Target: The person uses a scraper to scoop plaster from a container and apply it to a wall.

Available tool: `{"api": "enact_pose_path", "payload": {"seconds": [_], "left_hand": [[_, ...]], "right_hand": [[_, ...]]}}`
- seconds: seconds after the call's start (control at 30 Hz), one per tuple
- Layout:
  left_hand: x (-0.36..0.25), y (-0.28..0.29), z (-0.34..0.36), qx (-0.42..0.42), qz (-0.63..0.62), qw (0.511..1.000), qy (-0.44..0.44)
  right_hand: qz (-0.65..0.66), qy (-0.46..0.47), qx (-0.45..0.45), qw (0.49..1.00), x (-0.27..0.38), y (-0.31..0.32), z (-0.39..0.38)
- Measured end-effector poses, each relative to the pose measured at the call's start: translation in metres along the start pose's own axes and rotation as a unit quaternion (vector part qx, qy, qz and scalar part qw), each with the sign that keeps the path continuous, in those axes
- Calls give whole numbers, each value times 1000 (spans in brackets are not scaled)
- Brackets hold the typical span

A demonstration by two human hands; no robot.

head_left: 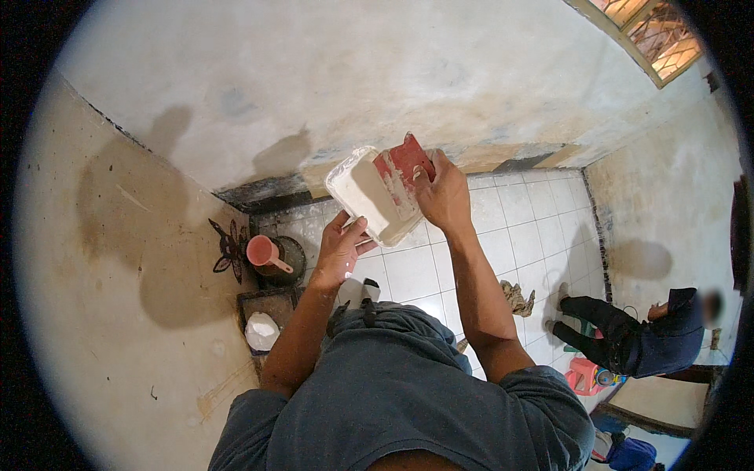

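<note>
My left hand (342,250), with white smears on it, holds a white plastic tray (350,192) of creamy white paste from underneath, fingers around its near rim. My right hand (437,192) grips a red flat scraper blade (400,161), partly coated in paste, at the right side of the tray. The blade is tilted, with its lower part over or in the tray; whether it touches the paste is unclear.
A pink dipper (259,250) and a white lump (261,331) are by the left wall. A brown rag (518,298) lies on the tiled floor (510,204). A person in dark clothes (660,337) is at the right, near a pink plastic item (582,377). A stained wall (377,71) stands ahead.
</note>
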State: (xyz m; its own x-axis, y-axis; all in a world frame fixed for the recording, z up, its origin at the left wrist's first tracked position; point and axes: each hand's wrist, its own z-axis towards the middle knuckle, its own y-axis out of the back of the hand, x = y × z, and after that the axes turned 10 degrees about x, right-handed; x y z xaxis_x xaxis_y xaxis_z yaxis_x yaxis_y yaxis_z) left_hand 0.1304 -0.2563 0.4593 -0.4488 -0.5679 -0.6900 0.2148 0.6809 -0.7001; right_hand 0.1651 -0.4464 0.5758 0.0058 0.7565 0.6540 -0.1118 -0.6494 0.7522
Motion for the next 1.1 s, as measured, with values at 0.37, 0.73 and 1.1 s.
{"api": "enact_pose_path", "payload": {"seconds": [0.37, 0.73, 1.1], "left_hand": [[-6, -6, 1, 7, 40, 999, 20], [-6, 1, 2, -3, 8, 1000, 22], [3, 2, -2, -10, 0, 1000, 18]], "right_hand": [[48, 42, 61, 996, 7, -26, -6], [19, 138, 87, 986, 23, -25, -23], [-22, 59, 12, 998, 2, -18, -8]]}}
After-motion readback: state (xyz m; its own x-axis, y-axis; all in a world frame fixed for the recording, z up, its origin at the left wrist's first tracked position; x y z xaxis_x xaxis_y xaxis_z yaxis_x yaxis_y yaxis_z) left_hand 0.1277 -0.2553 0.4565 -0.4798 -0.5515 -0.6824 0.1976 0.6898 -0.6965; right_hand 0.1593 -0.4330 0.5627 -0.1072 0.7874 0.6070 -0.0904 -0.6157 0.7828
